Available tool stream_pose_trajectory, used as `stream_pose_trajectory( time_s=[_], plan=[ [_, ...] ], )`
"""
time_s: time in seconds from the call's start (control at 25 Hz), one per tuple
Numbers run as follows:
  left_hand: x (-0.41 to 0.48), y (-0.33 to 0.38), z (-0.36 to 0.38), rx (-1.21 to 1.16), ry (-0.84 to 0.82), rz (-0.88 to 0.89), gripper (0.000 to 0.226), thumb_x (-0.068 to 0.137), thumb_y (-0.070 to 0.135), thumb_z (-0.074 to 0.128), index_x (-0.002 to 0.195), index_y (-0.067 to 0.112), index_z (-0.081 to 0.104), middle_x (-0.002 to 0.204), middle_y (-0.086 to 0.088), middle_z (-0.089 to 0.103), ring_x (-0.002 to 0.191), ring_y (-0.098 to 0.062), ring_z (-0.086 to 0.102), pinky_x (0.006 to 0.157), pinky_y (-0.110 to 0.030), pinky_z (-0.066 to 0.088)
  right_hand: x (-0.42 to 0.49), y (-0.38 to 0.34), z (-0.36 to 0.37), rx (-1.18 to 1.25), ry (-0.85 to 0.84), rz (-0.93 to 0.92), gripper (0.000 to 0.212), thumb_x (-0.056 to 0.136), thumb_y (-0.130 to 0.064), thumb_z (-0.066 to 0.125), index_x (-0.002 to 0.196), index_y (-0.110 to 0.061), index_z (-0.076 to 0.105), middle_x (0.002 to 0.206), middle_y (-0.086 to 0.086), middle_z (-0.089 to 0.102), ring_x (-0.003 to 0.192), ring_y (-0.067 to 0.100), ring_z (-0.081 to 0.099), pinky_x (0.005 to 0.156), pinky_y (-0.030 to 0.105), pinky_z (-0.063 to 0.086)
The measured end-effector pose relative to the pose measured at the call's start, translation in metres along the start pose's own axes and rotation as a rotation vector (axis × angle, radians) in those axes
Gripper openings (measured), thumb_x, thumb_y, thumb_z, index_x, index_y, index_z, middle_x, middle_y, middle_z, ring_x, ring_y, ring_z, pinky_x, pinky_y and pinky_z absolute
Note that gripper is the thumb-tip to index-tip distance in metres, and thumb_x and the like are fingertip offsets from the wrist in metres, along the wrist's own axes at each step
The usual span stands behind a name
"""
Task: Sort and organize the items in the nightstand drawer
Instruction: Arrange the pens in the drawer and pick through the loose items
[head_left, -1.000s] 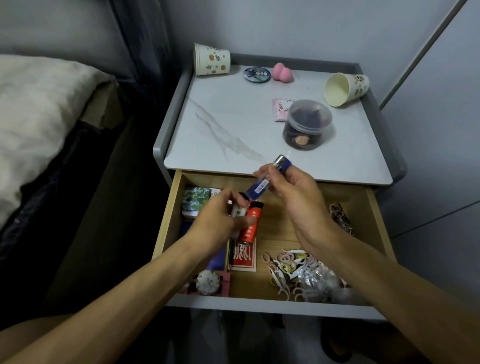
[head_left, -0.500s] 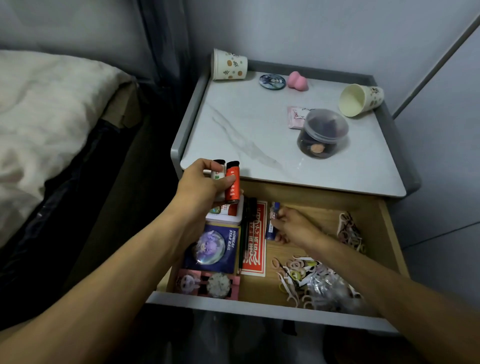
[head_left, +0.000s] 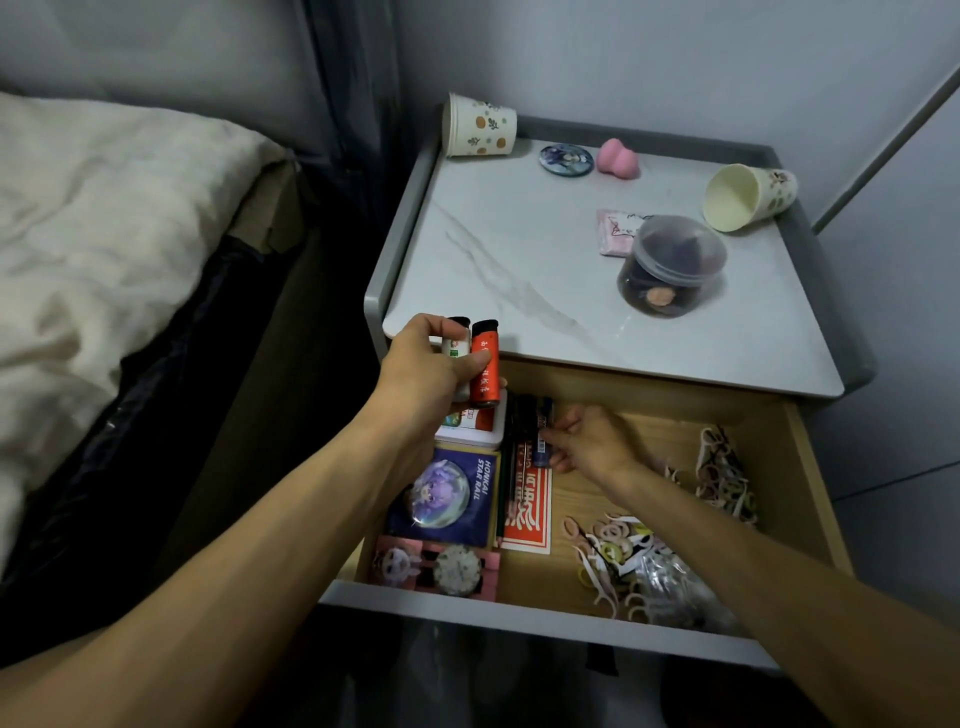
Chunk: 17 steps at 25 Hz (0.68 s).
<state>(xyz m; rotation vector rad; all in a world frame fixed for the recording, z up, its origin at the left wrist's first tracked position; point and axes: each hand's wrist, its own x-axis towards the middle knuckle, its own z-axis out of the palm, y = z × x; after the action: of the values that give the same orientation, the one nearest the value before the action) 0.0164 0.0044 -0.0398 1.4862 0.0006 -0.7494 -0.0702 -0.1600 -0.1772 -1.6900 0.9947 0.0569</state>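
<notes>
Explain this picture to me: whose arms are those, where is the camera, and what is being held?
There is no machine here. The arms belong to a person, and the single camera sits on their head, looking down. The left hand holds an orange lighter and a white lighter upright. The right hand is down in the open drawer, pinching a blue lighter. On the nightstand top are a left paper cup, a right paper cup on its side, a round badge, a pink sponge, a pink packet and a lidded tub.
</notes>
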Motion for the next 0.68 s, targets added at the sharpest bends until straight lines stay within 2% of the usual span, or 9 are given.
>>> stream_pose_trajectory(
  time_s=[0.16,0.28,0.36,0.48,0.6,0.68],
  plan=[
    [0.0,-0.004,0.002,0.035,-0.011,0.032,0.041,0.091,-0.001,0.063,0.124,0.014,0.045,0.099,-0.014,0.062,0.056,-0.014,0.068,0.052,-0.025,0.055,-0.018,-0.01,-0.008,0.0,0.011,-0.032,0.014,0.093,-0.002,0.061,0.103,0.004,0.054,0.062,0.011,0.058,0.039,0.009,0.056,0.04,0.016,0.047],
    [0.0,-0.012,0.007,0.046,-0.049,0.053,0.054,0.087,-0.003,0.066,0.131,0.017,0.042,0.111,-0.013,0.059,0.061,-0.016,0.07,0.052,-0.025,0.054,-0.05,-0.033,-0.031,0.019,-0.053,-0.171,0.017,0.097,-0.018,0.058,0.104,-0.004,0.065,0.08,0.01,0.066,0.061,0.014,0.061,0.058,0.023,0.051],
    [0.0,-0.022,0.012,0.098,-0.13,0.038,0.048,0.087,-0.001,0.068,0.129,0.011,0.047,0.113,-0.012,0.065,0.076,-0.019,0.071,0.058,-0.026,0.054,-0.075,-0.052,-0.046,0.106,-0.146,-0.259,0.023,0.098,-0.027,0.055,0.102,-0.01,0.07,0.091,0.01,0.07,0.072,0.012,0.063,0.067,0.025,0.051],
    [-0.004,-0.039,0.02,0.169,-0.254,0.027,0.036,0.085,0.005,0.07,0.119,0.009,0.059,0.106,-0.009,0.071,0.087,-0.02,0.071,0.065,-0.027,0.055,-0.094,-0.061,-0.052,0.223,-0.207,-0.279,0.022,0.095,-0.028,0.06,0.099,-0.011,0.074,0.084,0.006,0.07,0.078,0.01,0.061,0.071,0.025,0.047],
    [-0.005,-0.048,0.023,0.199,-0.233,0.003,0.038,0.085,0.007,0.07,0.121,0.012,0.058,0.106,-0.007,0.07,0.092,-0.02,0.071,0.071,-0.028,0.057,-0.093,-0.056,-0.042,0.286,-0.199,-0.223,0.018,0.094,-0.025,0.062,0.097,-0.012,0.073,0.084,-0.001,0.072,0.079,0.008,0.062,0.073,0.026,0.046],
    [-0.004,-0.05,0.022,0.2,-0.213,-0.01,0.04,0.086,0.008,0.07,0.124,0.011,0.056,0.106,-0.007,0.07,0.092,-0.02,0.071,0.069,-0.027,0.056,-0.093,-0.054,-0.039,0.317,-0.186,-0.2,0.019,0.095,-0.026,0.06,0.097,-0.012,0.072,0.083,-0.002,0.073,0.078,0.006,0.063,0.072,0.025,0.046]
  ],
)
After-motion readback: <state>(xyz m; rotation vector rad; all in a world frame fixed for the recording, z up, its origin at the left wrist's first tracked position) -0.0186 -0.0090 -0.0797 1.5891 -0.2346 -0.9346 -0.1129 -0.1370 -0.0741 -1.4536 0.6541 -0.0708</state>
